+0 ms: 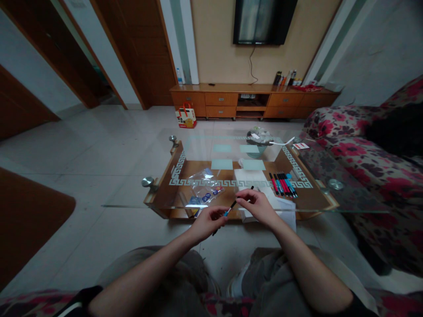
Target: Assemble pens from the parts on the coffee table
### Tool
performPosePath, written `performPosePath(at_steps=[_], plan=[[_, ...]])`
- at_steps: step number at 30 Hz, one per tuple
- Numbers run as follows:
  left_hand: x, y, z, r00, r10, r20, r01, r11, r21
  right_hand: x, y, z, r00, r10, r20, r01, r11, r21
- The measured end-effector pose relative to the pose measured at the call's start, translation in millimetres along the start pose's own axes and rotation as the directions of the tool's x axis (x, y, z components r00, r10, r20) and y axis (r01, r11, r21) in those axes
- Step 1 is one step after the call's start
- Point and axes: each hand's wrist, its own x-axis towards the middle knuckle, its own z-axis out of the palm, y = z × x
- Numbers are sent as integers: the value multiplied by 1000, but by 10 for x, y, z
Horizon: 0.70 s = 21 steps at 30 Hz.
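At the near edge of the glass table (128,206), one slim pen (233,204) in two pinches

My left hand (211,220) has its fingertips closed on the lower part of the pen, beside a blue bit, and a dark end pokes out below. My right hand (256,204) pinches the black upper part, thumb and finger together, with the tip standing out beyond. The pen slants up from left to right, a pale stretch showing between my two grips. At this size I can't tell whether the black and blue parts are joined.

To handle it well, I judge that both pinches should sit on one line, light but firm, so the thin barrel neither bends nor twists. Steady wrists and any push or pull straight along the length seem safest; a sideways tug could make it slip.

On the glass to my right lies a row of pens (283,185) in black, red and blue, side by side, with white paper (287,211) near them. Clear plastic packaging (202,187) shows to the left, and a red-and-white card (301,145) lies toward the far right.

Past the table, a wooden cabinet (220,98) runs beneath a wall-mounted television (262,24). One printed bag (186,119) stands on the pale tiled floor (109,152), and a flowered sofa (346,125) fills the right side.
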Motion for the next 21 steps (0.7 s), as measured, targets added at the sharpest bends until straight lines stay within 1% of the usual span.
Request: performPosePath(at_steps=[5,8,11,16,21], plan=[[10,-45,-4,1000,7,12,-7,1000,-19,-32,-46,27,996,1,94,4,999,-49],[15,-49,-8,1000,-1,13,1,1000,-2,-38,-61,33,991,-1,132,9,998,-66],[25,-61,-21,1000,10,-5,-9,999,46,-38,-67,28,989,9,151,1,998,-70],[34,-92,-48,997,72,-27,-68,989,135,-48,-67,16,984,42,175,-24,994,-107],[12,-38,-50,995,95,-30,-87,977,195,-62,-34,19,979,60,194,-32,989,-145]])
